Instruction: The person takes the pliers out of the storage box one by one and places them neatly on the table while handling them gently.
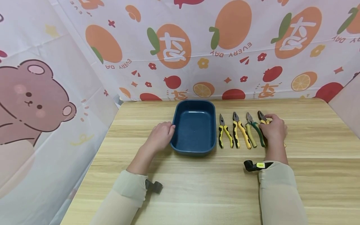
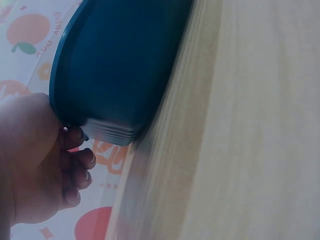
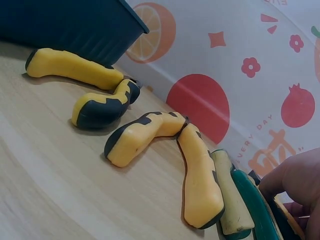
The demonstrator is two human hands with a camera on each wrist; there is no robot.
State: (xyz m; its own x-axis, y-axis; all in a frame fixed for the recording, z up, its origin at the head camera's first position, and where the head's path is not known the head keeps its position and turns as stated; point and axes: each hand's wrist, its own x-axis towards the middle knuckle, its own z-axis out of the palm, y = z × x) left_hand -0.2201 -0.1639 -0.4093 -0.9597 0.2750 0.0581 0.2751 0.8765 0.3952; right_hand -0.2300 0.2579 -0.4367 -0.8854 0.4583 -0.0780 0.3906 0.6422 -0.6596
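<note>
A dark blue plastic bin (image 1: 194, 153) stands on the table, its inside bare. My left hand (image 1: 161, 135) grips its left rim, thumb over the edge and fingers curled outside, as the left wrist view of the bin (image 2: 115, 65) also shows. To the right of the bin lie needle-nose pliers (image 1: 226, 132), yellow-and-black combination pliers (image 1: 241, 131) and green-handled pliers (image 1: 255, 129), in a row with jaws pointing away. At the row's right end, my right hand (image 1: 275, 128) pinches another pair of yellow-and-black pliers (image 1: 262, 116) and hides most of their handles.
The wooden table (image 1: 213, 187) ends at the back against a fruit-printed cloth (image 1: 202, 47). Another cloth with a bear print (image 1: 33, 97) hangs along the left side. The green-handled pliers lie close beside my right fingers.
</note>
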